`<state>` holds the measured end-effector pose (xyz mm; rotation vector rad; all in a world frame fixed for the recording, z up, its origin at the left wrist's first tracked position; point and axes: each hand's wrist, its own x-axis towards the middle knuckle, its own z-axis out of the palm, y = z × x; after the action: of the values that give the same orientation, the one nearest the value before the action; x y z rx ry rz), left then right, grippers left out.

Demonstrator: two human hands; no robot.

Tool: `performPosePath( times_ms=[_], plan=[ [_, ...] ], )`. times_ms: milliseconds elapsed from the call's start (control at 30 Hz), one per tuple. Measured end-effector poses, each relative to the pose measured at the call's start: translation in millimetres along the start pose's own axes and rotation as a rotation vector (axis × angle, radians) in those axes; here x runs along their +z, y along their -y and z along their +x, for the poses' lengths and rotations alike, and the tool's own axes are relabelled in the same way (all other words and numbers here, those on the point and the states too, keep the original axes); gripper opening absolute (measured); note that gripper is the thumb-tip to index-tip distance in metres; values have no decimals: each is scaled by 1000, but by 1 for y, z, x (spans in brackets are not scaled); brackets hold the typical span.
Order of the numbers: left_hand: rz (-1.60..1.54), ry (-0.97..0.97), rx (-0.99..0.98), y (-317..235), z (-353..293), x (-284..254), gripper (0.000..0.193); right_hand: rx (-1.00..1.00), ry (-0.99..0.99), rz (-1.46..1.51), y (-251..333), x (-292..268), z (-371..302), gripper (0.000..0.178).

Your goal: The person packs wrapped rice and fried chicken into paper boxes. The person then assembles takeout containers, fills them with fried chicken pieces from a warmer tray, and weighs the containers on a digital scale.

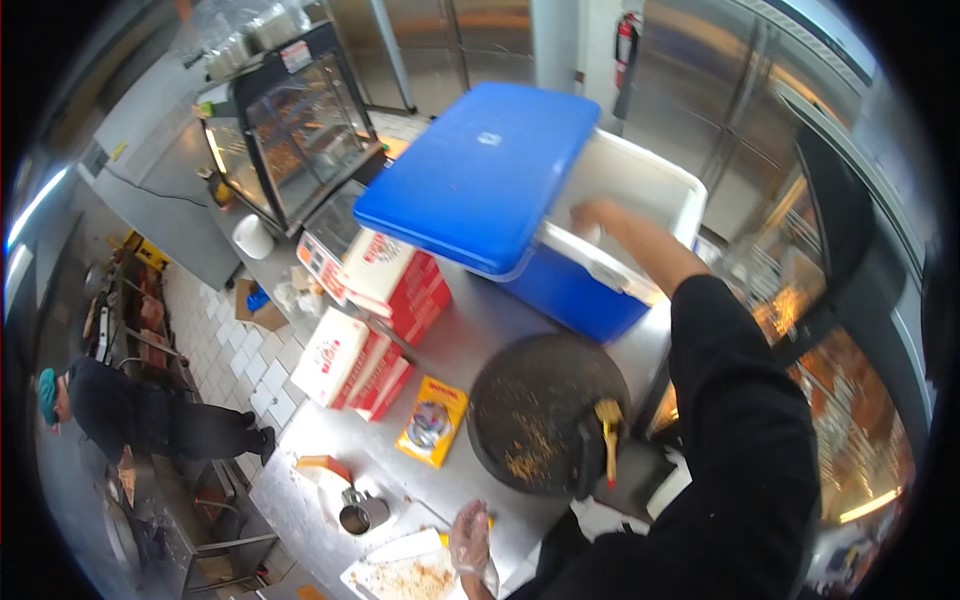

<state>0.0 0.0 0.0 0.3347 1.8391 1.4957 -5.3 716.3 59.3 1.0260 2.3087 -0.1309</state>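
My left hand [470, 540], in a clear plastic glove, is closed over the yellow handle of a wide-bladed knife [402, 548] at the bottom of the view. The blade lies over a white cutting board [405, 580] strewn with brown crumbs. My right hand [597, 216] reaches over the white rim into a blue cooler [585, 295]; its fingers are blurred and partly hidden there. A blue lid [485, 175] lies slid aside across the cooler's left part. What is inside the cooler cannot be made out.
On the steel table [455, 320] are a dark round pan [540, 400] with a brush [609, 440], a yellow packet [432, 422], red-and-white boxes [345, 360] and a metal cup [362, 512]. A glass display case [300, 130] stands far left. Another person [150, 410] works at left.
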Motion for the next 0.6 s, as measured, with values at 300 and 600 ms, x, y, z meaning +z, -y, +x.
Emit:
performPosePath(
  times_ms=[300, 600],
  plan=[
    [281, 174, 147, -16, -31, 24, 35, -194, -990, 992, 57, -33, -293, 81],
    [177, 419, 196, 32, -108, 32, 36, -602, -319, 1341, 160, 372, -557, 85]
  ],
)
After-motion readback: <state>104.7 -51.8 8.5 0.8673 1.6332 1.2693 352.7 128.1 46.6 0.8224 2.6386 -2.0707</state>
